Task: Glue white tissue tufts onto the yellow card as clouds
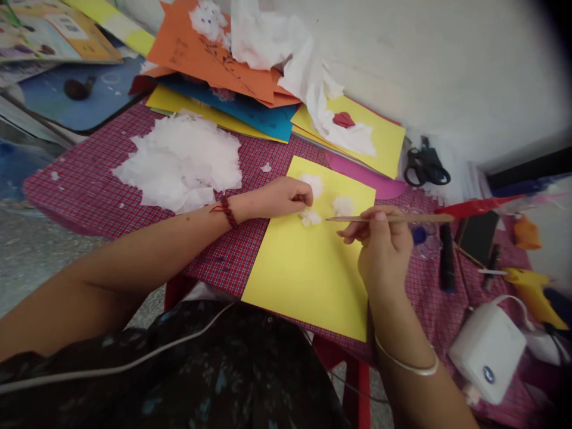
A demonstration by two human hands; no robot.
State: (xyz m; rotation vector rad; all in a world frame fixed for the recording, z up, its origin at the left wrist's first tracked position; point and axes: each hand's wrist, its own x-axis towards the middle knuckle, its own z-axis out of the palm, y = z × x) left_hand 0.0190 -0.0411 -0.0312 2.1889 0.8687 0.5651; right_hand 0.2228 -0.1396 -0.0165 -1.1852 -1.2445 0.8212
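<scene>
slim pointed wooden stick [420, 218] above flat yellow sheet [308, 280], three white tufts [343, 205] on its far half

Hands [385, 253] over yellow paper [308, 277], pencil-like stick [420, 218] in the right.

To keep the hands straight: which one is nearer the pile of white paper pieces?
Left. The left hand is just right of the white pile, partly over the yellow sheet; the right hand, holding a pencil, is farther right.

Three white tufts [343, 205], one pencil [422, 218]
</scene>
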